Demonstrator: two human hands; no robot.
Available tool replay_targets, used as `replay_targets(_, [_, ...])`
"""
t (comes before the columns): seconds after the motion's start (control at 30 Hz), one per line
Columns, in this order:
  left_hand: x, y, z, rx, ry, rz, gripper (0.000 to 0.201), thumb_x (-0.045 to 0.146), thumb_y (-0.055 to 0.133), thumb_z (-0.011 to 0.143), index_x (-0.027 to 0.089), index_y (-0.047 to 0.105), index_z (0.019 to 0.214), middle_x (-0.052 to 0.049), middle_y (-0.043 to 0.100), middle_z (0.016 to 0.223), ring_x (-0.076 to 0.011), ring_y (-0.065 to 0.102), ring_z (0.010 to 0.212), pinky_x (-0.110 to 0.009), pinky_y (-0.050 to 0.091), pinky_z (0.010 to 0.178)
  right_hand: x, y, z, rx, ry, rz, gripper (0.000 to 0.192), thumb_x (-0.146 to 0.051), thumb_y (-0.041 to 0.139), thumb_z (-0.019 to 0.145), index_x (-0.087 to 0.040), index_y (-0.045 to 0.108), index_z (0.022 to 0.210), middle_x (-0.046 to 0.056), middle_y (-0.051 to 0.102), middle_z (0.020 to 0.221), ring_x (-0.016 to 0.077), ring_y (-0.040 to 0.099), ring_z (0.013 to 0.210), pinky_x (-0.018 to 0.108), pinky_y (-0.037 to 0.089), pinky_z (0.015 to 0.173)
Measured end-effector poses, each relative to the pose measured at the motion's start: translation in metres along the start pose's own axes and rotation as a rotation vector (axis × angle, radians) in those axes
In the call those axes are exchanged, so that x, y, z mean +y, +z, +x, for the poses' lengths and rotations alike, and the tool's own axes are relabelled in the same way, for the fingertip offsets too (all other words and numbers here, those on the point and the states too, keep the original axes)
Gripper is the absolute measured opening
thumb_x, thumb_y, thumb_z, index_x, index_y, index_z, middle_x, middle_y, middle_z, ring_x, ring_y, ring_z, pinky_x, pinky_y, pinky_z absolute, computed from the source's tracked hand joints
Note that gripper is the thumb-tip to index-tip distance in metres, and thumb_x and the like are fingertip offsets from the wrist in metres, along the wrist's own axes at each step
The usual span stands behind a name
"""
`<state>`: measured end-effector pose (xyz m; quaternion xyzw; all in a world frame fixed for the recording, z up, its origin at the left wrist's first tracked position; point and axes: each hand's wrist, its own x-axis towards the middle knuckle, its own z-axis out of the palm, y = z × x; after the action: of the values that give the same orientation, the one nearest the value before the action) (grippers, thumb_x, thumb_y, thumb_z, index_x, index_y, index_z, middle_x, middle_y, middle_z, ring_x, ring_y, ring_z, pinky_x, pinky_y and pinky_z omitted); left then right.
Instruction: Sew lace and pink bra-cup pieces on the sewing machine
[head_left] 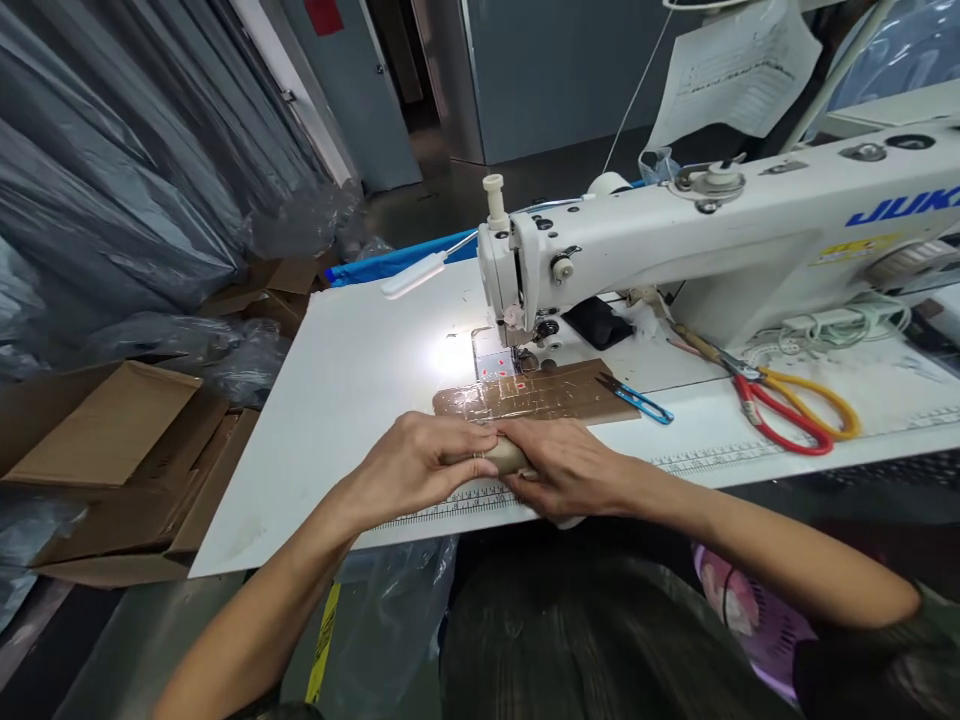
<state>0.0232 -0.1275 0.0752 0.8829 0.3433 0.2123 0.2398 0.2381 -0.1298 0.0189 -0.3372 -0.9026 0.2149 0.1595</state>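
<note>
My left hand (420, 462) and my right hand (570, 468) meet at the front edge of the white sewing table (345, 400). Together they pinch a small beige piece (507, 457), mostly hidden by the fingers. Just beyond my hands lies a brown taped patch (536, 392) on the table, under the needle of the white sewing machine (675, 240). A printed ruler strip (465, 500) runs along the table edge under my hands.
Blue thread snips (637, 398) lie right of the brown patch. Red and yellow scissors (787, 400) rest further right. Open cardboard boxes (112, 450) sit on the floor to the left, beside grey plastic sheeting (112, 150). A pink basket (750, 610) is below the table.
</note>
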Motion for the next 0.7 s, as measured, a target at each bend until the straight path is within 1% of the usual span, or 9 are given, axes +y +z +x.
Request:
replay_targets(0.07, [-0.005,0.006,0.001,0.147,-0.091,-0.066,0.013,0.024,0.073,0.08,0.026,0.078,0.092,-0.002,0.077,0.095,-0.0209,0.074,0.087,-0.031,0.061,0.079,0.001,-0.006,0.002,-0.046,0.054,0.044,0.04,-0.034,0.053,0.089,-0.013,0.049,0.122,0.009,0.066,0.097,0.0219,0.061,0.08,0.032,0.042,0.067])
replay_targets(0.2, [-0.008,0.013,0.004,0.383,-0.335,-0.202,0.004,0.026,0.077,0.074,0.027,0.079,0.078,0.0,0.077,0.082,-0.0209,0.075,0.077,-0.032,0.063,0.075,-0.001,-0.021,0.009,-0.12,0.156,0.15,0.041,-0.036,0.058,0.088,-0.015,0.053,0.123,0.01,0.067,0.1,0.024,0.062,0.087,0.033,0.041,0.073])
replay_targets(0.3, [-0.011,0.009,0.004,0.578,-0.503,-0.222,0.006,0.03,0.08,0.071,0.025,0.078,0.073,-0.001,0.076,0.071,-0.0198,0.073,0.068,-0.028,0.061,0.064,-0.002,-0.027,0.018,-0.226,0.25,0.41,0.034,-0.039,0.062,0.086,-0.015,0.06,0.11,0.008,0.067,0.089,0.0211,0.062,0.082,0.029,0.043,0.068])
replay_targets(0.37, [-0.019,0.001,0.003,0.682,-0.549,-0.211,0.011,0.033,0.081,0.069,0.023,0.078,0.071,-0.001,0.075,0.069,-0.0187,0.071,0.065,-0.026,0.058,0.059,0.0,-0.027,0.023,-0.289,0.28,0.699,0.027,-0.039,0.063,0.086,-0.016,0.059,0.1,0.004,0.066,0.081,0.0162,0.06,0.072,0.024,0.042,0.059])
replay_targets(0.43, [-0.035,-0.012,0.0,0.817,-0.527,-0.217,0.014,0.033,0.081,0.068,0.021,0.075,0.069,-0.002,0.074,0.07,-0.0176,0.07,0.066,-0.027,0.058,0.062,0.002,-0.025,0.025,-0.32,0.325,1.005,0.025,-0.038,0.066,0.084,-0.016,0.059,0.095,0.001,0.064,0.075,0.0121,0.058,0.063,0.02,0.042,0.054])
replay_targets(0.5, [-0.059,-0.03,-0.005,1.021,-0.488,-0.227,0.016,0.033,0.079,0.069,0.019,0.071,0.068,-0.001,0.072,0.068,-0.0166,0.069,0.066,-0.031,0.06,0.071,0.006,-0.022,0.025,-0.338,0.414,1.289,0.027,-0.038,0.07,0.081,-0.015,0.06,0.09,0.001,0.063,0.071,0.0099,0.057,0.057,0.019,0.043,0.051])
replay_targets(0.6, [-0.1,-0.055,-0.02,1.314,-0.56,-0.194,0.017,0.03,0.075,0.067,0.017,0.065,0.067,0.003,0.063,0.059,-0.0144,0.065,0.06,-0.037,0.06,0.077,0.014,-0.015,0.022,-0.333,0.632,1.651,0.025,-0.036,0.07,0.081,-0.012,0.06,0.082,0.003,0.063,0.067,0.0104,0.058,0.054,0.02,0.049,0.052])
replay_targets(0.63, [-0.112,-0.06,-0.026,1.283,-0.614,-0.177,0.016,0.028,0.075,0.064,0.016,0.065,0.066,0.002,0.063,0.059,-0.0148,0.065,0.061,-0.037,0.059,0.079,0.015,-0.011,0.022,-0.326,0.717,1.763,0.023,-0.034,0.066,0.084,-0.012,0.06,0.083,0.003,0.064,0.067,0.0109,0.06,0.054,0.02,0.051,0.053])
replay_targets(0.7, [-0.129,-0.063,-0.037,1.013,-0.735,-0.059,0.013,0.029,0.072,0.065,0.017,0.067,0.068,-0.001,0.067,0.066,-0.0184,0.067,0.07,-0.038,0.057,0.083,0.018,-0.004,0.025,-0.297,0.861,1.944,0.021,-0.031,0.056,0.089,-0.011,0.059,0.087,0.004,0.065,0.066,0.0115,0.061,0.055,0.022,0.054,0.055])
